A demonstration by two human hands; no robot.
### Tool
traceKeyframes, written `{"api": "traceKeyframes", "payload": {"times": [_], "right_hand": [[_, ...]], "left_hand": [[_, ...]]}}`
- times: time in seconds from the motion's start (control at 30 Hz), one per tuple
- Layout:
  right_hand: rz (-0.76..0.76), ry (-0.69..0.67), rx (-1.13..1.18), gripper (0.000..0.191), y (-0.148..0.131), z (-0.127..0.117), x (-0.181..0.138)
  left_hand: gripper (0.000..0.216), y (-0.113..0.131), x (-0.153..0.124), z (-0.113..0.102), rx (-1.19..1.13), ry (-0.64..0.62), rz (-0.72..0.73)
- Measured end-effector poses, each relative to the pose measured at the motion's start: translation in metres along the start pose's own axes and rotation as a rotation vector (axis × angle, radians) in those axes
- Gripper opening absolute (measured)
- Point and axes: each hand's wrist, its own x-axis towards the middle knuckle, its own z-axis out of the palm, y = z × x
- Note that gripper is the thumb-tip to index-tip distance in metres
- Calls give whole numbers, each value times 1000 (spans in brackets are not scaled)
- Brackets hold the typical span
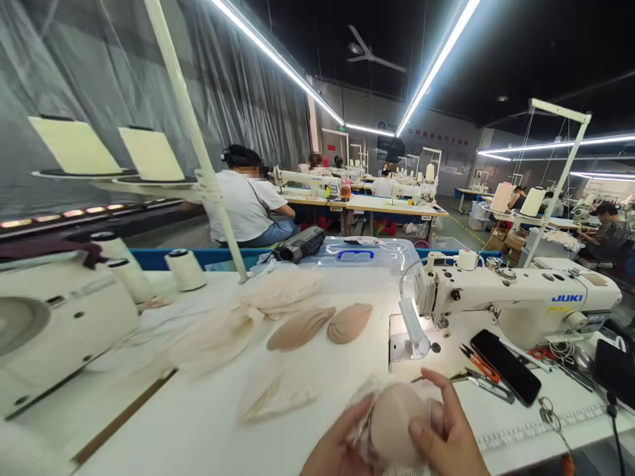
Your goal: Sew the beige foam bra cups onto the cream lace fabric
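Both hands are closed on one padded cup [394, 423]; the left hand [333, 446] holds its left edge, the right hand [449, 439] presses it with the thumb from the right; the cup sits between them, long axis about left to right; the sewing machine [520, 301] stands beyond the grip, nearer the right hand; two loose cups [300, 329] lie beyond, leftward.

Left hand [333, 451], right hand [448, 441], close together, fingers [441, 390] curled
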Motion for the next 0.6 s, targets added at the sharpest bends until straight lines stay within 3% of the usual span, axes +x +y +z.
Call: {"api": "traceKeyframes", "payload": {"times": [0.13, 0.33, 0.43, 0.6], "right_hand": [[-9, 31, -20, 97, -5, 1, -8], [7, 24, -45, 94, 3, -3, -12], [-7, 31, -8, 91, 6, -5, -10], [-5, 48, -21, 91, 7, -5, -9]], "left_hand": [[38, 0, -13, 19, -142, 36, 54], [23, 0, -17, 28, -112, 106, 66], [21, 0, -16, 28, -126, 135, 44], [25, -2, -17, 29, -147, 91, 130]]}}
